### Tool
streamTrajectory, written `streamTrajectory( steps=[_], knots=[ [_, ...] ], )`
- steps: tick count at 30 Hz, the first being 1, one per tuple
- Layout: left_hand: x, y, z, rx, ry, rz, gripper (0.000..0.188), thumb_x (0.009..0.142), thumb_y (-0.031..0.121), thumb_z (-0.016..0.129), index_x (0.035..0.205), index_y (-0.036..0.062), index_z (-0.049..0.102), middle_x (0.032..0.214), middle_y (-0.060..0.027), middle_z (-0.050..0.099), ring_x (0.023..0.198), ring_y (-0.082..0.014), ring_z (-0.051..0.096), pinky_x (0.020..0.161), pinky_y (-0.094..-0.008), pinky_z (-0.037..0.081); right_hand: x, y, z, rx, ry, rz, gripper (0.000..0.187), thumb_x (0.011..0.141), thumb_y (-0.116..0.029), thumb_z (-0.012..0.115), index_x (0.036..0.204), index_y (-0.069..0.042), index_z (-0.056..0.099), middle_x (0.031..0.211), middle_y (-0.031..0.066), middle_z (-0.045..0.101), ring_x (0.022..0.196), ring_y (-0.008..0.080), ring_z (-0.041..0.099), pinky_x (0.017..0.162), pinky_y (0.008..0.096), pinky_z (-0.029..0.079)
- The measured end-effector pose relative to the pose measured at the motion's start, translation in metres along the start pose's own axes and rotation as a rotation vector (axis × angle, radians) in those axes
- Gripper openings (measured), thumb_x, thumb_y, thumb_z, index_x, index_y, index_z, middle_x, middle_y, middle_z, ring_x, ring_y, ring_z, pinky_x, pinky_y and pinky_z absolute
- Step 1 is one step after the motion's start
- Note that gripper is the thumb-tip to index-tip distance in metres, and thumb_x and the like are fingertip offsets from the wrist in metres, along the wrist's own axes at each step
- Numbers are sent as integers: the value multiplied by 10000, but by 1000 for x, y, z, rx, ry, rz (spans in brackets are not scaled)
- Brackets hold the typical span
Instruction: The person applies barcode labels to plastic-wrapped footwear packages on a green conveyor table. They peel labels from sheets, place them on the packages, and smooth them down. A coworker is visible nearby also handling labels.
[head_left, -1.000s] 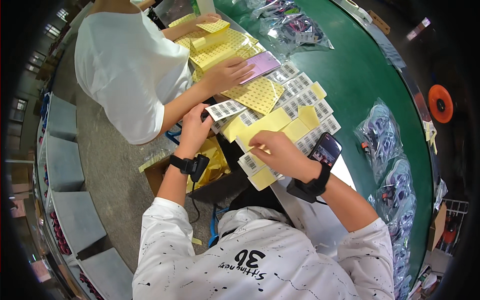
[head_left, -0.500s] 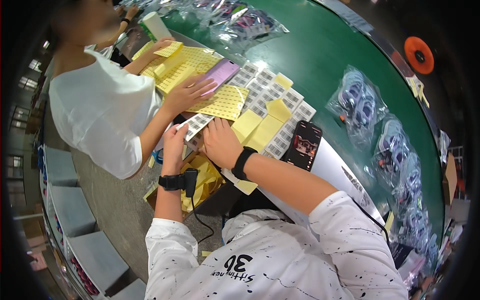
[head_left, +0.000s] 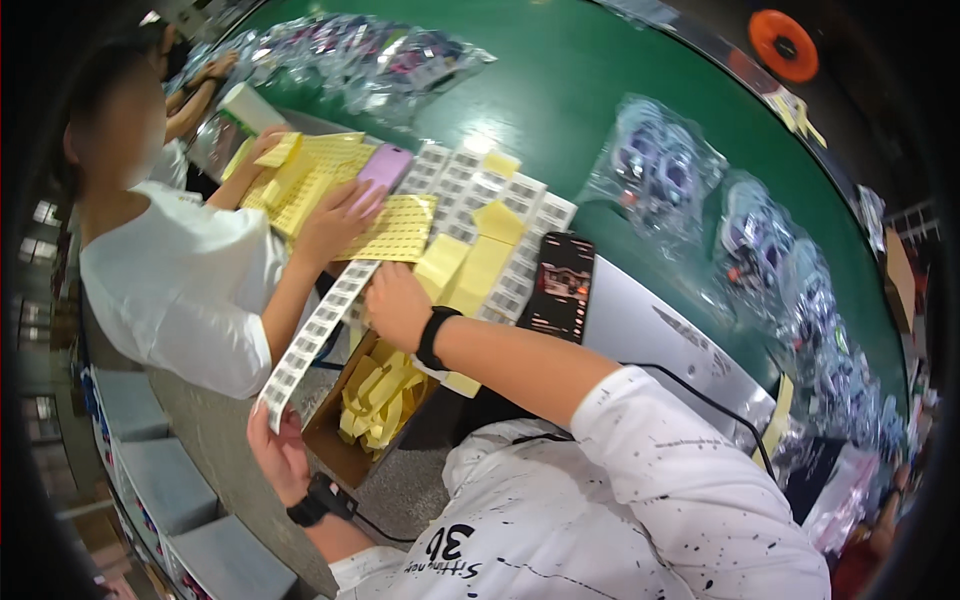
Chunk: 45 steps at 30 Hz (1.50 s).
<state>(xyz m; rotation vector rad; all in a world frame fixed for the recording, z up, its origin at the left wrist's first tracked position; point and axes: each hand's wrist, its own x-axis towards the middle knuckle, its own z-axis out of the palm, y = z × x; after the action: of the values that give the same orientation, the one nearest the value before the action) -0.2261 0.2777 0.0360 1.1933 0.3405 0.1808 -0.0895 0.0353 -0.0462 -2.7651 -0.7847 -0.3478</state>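
at the lower left of the frame, the left hand [head_left: 283,458] pinches between thumb and fingertips the low end of a long white paper strip of barcode labels [head_left: 320,335], which slants up toward the centre. beside it sits a brown cardboard box [head_left: 330,440] of crumpled yellow paper. the right hand [head_left: 400,308], fingers curled, is by the strip's upper end; whether it grips anything i cannot tell. beyond, white barcode-label sheets [head_left: 452,188] overlap at upper centre.
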Motion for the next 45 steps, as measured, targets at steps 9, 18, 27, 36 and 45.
streamTrajectory(
  steps=[9, 18, 27, 36, 45],
  knots=[
    [-37, 53, 154, -186, -250, 470, 335, 1000, 142, 494, 1283, -37, 503, 1230, -165, 611, 1098, -242, 619, 957, -342, 517, -31, -1, -60, 507, -102, -156, 266, 846, -219, 606, 861, 40, 661, 985, 191, 620, 997, 307, 576, 837, 406, 445],
    [-105, -51, 282, 616, -1299, 46, 97, 885, 4, 610, 967, -37, 641, 822, -109, 667, 703, -168, 669, 617, -281, 513, -217, 112, -221, 2355, 57, 678, 700, 1011, -580, 290, 1225, 17, 589, 1107, 106, 672, 1010, 202, 655, 931, 358, 503],
    [-104, -139, 339, 970, -1891, 323, 214, 902, 171, 636, 1035, 5, 663, 839, -162, 682, 738, -320, 665, 676, -375, 515, -337, 192, -271, 1556, 841, 862, 238, 957, -156, 598, 1115, 7, 668, 1020, 58, 695, 909, 126, 657, 816, 297, 530],
    [-121, -99, 436, 350, -1380, 176, 420, 892, -14, 617, 1304, -8, 537, 1167, -152, 662, 1059, -190, 646, 900, -295, 505, -337, 150, -245, 1663, 605, 877, 229, 932, -130, 632, 1081, 33, 690, 954, 56, 712, 837, 92, 647, 784, 259, 513],
    [-125, -103, 422, 412, -1206, -31, 212, 915, 0, 613, 1120, -41, 649, 957, -67, 709, 840, -74, 644, 747, -221, 517, -320, 143, -250, 994, 795, 811, 115, 846, -19, 687, 952, 27, 686, 883, 46, 666, 769, 111, 618, 680, 258, 499]
  ],
)
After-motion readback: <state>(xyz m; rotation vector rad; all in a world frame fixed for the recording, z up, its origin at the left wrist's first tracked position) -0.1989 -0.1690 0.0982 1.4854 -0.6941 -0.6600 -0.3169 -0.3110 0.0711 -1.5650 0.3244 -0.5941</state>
